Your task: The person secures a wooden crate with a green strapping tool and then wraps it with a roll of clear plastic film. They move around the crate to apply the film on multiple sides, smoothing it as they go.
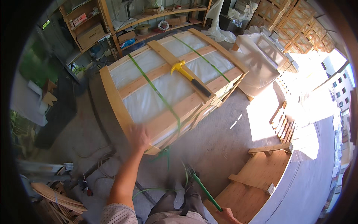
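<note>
A wooden crate (172,60) with white plastic sheeting between its slats stands before me, bound by green straps (156,91). My left hand (140,139) lies on its near left corner, fingers stretched over the wood and somewhat blurred. Across the top slats rests a claw hammer (192,79) with a yellow head and black grip. At the lower edge my right hand (228,215) is closed round a long green-handled tool (207,193). That tool's dark head points toward my feet; its kind is unclear. Loose green strap (166,152) hangs by the crate's near corner.
Shelves (160,18) with boxes and a spool line the back wall. A plastic-wrapped item (257,59) stands beyond the crate's right end. Plywood panels (257,168) are at the lower right, a pallet (284,125) farther off. Curved wood strips (59,198) lie lower left.
</note>
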The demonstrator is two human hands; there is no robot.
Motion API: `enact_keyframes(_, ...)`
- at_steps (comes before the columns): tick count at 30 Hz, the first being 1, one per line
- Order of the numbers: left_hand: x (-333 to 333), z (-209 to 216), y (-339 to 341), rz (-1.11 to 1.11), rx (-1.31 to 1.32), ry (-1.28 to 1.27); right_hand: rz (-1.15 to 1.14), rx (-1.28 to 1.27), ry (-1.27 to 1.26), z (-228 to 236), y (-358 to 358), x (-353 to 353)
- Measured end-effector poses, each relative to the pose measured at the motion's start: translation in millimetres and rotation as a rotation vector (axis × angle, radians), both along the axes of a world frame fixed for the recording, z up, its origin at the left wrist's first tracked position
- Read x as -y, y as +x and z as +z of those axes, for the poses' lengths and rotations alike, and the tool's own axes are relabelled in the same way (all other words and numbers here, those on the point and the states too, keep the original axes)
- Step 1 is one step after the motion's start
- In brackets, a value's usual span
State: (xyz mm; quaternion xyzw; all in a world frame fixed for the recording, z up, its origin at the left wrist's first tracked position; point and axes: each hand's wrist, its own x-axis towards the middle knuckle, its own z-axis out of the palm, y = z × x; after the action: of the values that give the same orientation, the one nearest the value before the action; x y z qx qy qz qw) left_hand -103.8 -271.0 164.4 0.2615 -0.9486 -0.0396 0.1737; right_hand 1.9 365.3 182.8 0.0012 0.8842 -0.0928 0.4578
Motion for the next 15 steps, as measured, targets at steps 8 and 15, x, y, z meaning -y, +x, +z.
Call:
enact_keyframes(8,-22,12,24,-0.169,-0.28,0.108,0.539,-0.26,-0.07,88,18,-101)
enact_keyframes(15,-161,2,172,-0.434,-0.019,0.731,0.665,-0.108,-0.061,110,18,-111)
